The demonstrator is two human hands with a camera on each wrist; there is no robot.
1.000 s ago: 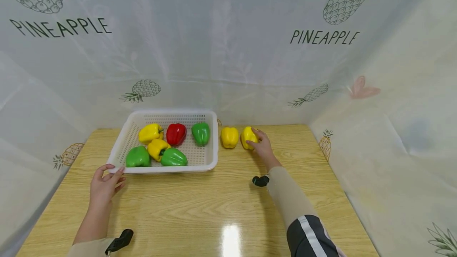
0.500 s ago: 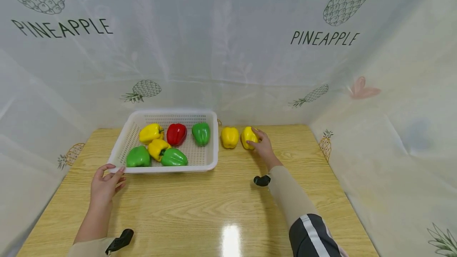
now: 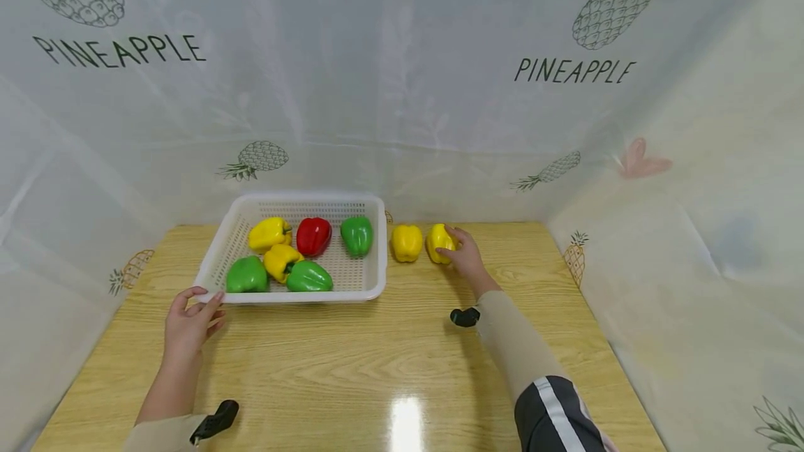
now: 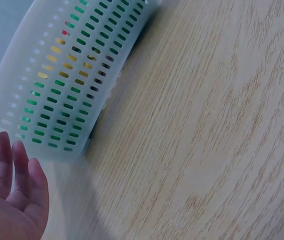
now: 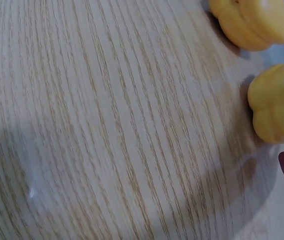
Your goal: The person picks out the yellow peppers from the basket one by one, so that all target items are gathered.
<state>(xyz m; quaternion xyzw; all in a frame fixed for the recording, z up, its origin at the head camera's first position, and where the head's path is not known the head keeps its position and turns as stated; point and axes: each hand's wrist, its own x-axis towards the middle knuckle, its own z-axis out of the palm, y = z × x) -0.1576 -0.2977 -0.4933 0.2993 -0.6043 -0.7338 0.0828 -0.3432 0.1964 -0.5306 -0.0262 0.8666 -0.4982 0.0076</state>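
My left hand point(image 3: 188, 323) pinches the near left corner of a white perforated basket point(image 3: 377, 284) between thumb and index finger. In the left wrist view its other fingers point(image 4: 22, 175) extend beside the basket's slotted wall point(image 4: 82, 75). Inside lie yellow peppers point(image 3: 269, 234), a red bell pepper point(image 3: 313, 236) and green peppers point(image 3: 356, 236). To the right of the basket, my right hand point(image 3: 466, 257) grips a yellow bell pepper point(image 3: 437, 244) between thumb and fingers; the right wrist view catches this pepper point(image 5: 276, 105) at its edge, with fingertips beside it.
Another yellow bell pepper point(image 3: 407, 243) stands between the basket and the held one. All of this sits at the back of a wood-grain table point(image 3: 339, 368). A pineapple-print sheet point(image 3: 389, 89) hangs right behind the table and along its sides.
The head view has shifted slightly, moving the whole scene a little to the right. Both hands keep the same grip, and the peppers and basket stay where they were.
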